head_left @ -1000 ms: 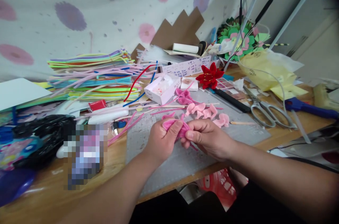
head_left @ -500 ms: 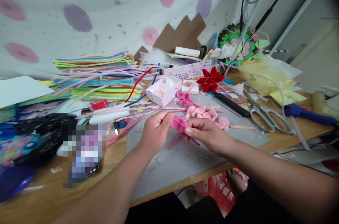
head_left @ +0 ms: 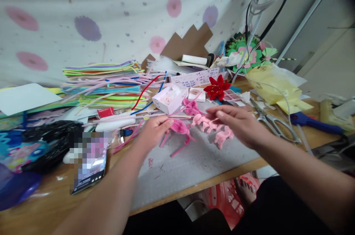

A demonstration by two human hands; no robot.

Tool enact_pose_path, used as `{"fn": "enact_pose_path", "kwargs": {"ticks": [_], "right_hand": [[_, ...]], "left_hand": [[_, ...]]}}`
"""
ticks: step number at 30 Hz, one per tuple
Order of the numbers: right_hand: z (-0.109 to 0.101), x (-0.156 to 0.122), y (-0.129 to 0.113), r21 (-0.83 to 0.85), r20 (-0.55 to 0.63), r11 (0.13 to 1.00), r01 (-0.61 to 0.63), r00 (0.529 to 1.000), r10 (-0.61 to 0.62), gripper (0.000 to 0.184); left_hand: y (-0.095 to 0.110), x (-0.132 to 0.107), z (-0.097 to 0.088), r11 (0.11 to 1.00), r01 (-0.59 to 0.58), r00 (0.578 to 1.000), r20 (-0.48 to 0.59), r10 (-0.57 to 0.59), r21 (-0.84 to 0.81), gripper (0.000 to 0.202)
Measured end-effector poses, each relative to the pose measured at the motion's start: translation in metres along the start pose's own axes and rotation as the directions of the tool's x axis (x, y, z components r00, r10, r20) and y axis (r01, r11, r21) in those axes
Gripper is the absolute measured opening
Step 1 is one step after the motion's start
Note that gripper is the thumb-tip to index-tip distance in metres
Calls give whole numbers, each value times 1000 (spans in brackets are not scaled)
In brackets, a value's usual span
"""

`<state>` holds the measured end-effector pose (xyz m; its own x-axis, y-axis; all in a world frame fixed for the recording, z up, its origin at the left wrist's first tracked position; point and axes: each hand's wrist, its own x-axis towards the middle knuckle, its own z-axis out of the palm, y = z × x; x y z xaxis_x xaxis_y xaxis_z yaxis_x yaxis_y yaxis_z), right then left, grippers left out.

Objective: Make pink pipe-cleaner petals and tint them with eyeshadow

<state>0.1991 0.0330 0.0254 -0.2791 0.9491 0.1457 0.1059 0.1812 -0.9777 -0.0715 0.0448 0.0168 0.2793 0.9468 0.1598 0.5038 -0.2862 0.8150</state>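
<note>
My left hand pinches a bright pink pipe-cleaner petal between thumb and fingers, its loose stems hanging over the grey cutting mat. Fingers stretched out, my right hand is held above the mat with nothing visible in it. Below and left of that hand lie several curled light pink pipe-cleaner pieces. A second bright pink petal rests behind them, near a red pipe-cleaner flower. The right hand partly covers a black tool behind it.
Bundles of coloured pipe cleaners are stacked at the back left. A small white box stands at the centre back. Scissors and a blue-handled tool lie on the right. A phone and black plastic bag are on the left.
My right hand has let go of the bright pink petal and moved right and up, opening. My left hand keeps the petal, now slightly further left. The camera view has shifted a little.
</note>
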Motion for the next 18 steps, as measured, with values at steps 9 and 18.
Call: {"fn": "enact_pose_path", "kwargs": {"ticks": [9, 18], "right_hand": [[-68, -19, 13, -180, 5, 974, -134, 991, 137, 38], [-71, -24, 23, -421, 167, 907, -8, 982, 86, 36]], "left_hand": [[3, 13, -37, 952, 144, 801, 533, -273, 270, 33], [5, 56, -12, 882, 157, 979, 48, -198, 445, 25]]}}
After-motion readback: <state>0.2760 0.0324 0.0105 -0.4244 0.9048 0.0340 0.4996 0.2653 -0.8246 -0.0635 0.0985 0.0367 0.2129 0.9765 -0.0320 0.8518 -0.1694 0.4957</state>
